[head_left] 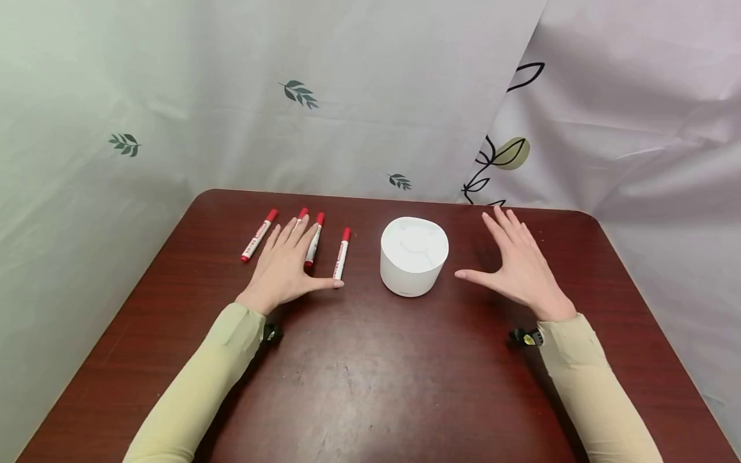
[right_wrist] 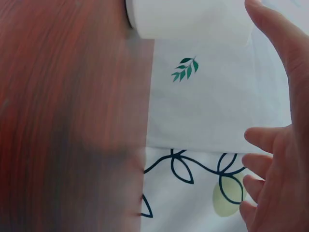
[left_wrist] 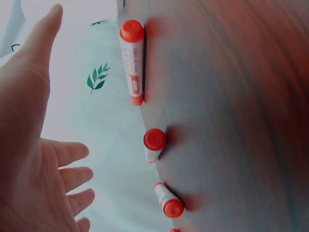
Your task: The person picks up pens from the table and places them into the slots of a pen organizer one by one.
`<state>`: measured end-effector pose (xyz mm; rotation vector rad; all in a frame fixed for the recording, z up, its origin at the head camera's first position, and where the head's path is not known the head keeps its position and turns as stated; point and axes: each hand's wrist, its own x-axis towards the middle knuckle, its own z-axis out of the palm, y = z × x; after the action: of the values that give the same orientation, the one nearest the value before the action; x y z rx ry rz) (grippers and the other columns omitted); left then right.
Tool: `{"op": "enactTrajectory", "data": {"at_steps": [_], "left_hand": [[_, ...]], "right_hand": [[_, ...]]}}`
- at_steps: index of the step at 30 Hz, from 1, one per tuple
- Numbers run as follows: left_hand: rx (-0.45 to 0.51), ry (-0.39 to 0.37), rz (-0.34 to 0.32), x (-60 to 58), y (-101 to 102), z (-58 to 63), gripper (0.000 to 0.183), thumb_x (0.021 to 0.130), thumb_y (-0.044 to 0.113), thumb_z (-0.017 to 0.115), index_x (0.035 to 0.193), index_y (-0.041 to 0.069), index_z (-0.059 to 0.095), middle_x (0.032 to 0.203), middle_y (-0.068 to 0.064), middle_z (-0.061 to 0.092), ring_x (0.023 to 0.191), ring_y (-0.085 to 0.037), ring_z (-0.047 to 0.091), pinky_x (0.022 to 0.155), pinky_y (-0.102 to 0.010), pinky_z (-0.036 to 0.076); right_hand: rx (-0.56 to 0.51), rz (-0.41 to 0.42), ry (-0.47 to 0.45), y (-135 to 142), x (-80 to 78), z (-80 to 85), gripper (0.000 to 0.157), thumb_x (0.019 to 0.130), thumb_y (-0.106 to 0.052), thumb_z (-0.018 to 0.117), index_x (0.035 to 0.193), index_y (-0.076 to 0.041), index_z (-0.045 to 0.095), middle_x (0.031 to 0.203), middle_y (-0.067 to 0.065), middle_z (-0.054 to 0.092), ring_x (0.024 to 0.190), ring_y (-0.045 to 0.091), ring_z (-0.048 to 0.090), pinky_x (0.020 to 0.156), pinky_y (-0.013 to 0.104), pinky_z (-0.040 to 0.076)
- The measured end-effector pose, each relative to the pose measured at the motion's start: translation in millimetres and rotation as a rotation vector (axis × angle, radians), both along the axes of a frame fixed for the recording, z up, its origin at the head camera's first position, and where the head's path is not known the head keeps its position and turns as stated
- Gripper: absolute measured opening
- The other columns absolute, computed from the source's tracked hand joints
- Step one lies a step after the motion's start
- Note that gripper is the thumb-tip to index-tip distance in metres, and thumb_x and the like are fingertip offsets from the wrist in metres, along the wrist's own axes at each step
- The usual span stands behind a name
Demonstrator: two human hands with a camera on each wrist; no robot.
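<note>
Hanging Wide Apart, Without Any Grip

Going from the left, a first marker (head_left: 259, 236) lay on the dark red table (head_left: 359, 373), its long axis running from near left to far right. Next came a second marker (head_left: 303, 212), mostly covered by the fingers in the head view, and a third marker (head_left: 314, 240), whose far red end leaned a little to the right.

Over this group was the left hand (head_left: 282, 270), palm down, with its fingers stretched and the thumb spread far to the right. It had hold of nothing; the left wrist view showed it raised above the markers. A fourth marker (head_left: 342, 254) lay to the far side of the thumb tip, its long axis going from near to far with a small lean to the right.

To the right of this marker stood the white container (head_left: 409, 276), upright, between the two hands. It lay right of the left thumb and left of the right thumb, and the right hand (head_left: 523, 267) seemed the nearer one. Between that thumb and the container wall a small gap was visible. The right hand was also widely open and held nothing. On the far side hung a pale curtain (head_left: 370, 141) with leaf prints.
</note>
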<state>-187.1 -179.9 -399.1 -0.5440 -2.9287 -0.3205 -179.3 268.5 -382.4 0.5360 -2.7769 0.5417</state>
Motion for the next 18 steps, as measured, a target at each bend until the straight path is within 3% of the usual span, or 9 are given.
{"op": "enactTrajectory", "data": {"at_steps": [8,14,18], "left_hand": [[0.167,-0.005,-0.046,1.7,10.3,-3.7,0.120,0.068,0.076,0.079,0.156,0.004,0.039,0.161,-0.015,0.034,0.149,-0.034,0.026,0.121,-0.051,0.018],[0.385,-0.147,-0.027,7.1,22.2,-5.3,0.104,0.073,0.060,0.086,0.151,0.005,0.046,0.152,-0.012,0.046,0.142,-0.030,0.038,0.116,-0.049,0.032],[0.470,-0.214,-0.009,8.1,32.1,-8.7,0.098,0.074,0.051,0.090,0.148,0.004,0.048,0.143,-0.011,0.054,0.126,-0.028,0.053,0.105,-0.044,0.044]], "right_hand": [[-0.159,0.056,-0.006,-12.2,0.7,10.1,0.114,0.072,-0.058,0.088,0.159,-0.009,0.034,0.167,0.003,0.022,0.154,0.022,0.010,0.124,0.041,0.008],[-0.279,0.087,-0.060,-31.0,-1.7,10.5,0.113,0.068,-0.050,0.094,0.160,-0.020,0.036,0.165,-0.001,0.028,0.152,0.020,0.017,0.117,0.057,0.024],[-0.320,0.144,-0.085,-47.6,-5.6,4.4,0.116,0.065,-0.051,0.095,0.160,-0.024,0.035,0.163,-0.003,0.030,0.149,0.019,0.025,0.114,0.058,0.031]]}}
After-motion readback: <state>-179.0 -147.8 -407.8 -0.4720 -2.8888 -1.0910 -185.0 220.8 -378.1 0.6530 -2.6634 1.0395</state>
